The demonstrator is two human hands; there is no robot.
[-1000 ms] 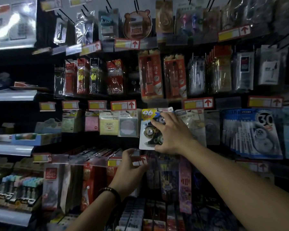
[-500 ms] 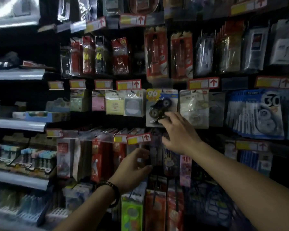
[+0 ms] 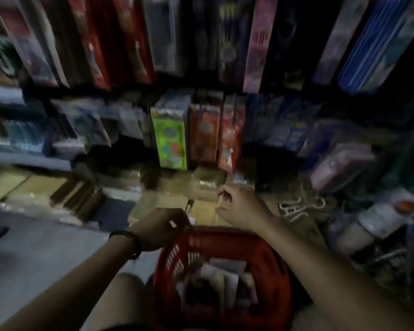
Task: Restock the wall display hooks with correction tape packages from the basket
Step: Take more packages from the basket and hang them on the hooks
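While blur smears the head view, it shows enough to judge the step: fetching the next pack from the red basket (image 3: pixel 270 263), which sits low in front of me. My left hand (image 3: pixel 158 229), the one with the dark wristband (image 3: pixel 132 243), is at the basket's far rim with its fingers (image 3: pixel 177 219) curled; whether they grip the rim or only lie against it I cannot tell. My right hand (image 3: pixel 243 209) hangs just beyond that rim, fingers (image 3: pixel 226 195) loosely curled, narrow, holding nothing. The correction tape packages (image 3: pixel 221 274) stand on edge inside the basket, nearer me than both hands and untouched. Next, I judge, the right hand must draw in and down, pinch one card by its top edge and lift it clear without dragging its neighbours. Counted: one basket, two hands, one wristband. The packages look like four or more pale cards, too blurred for a firm count. On the display ahead hang one green pack (image 3: pixel 171 139) and two orange-red packs (image 3: pixel 204 137) beside it
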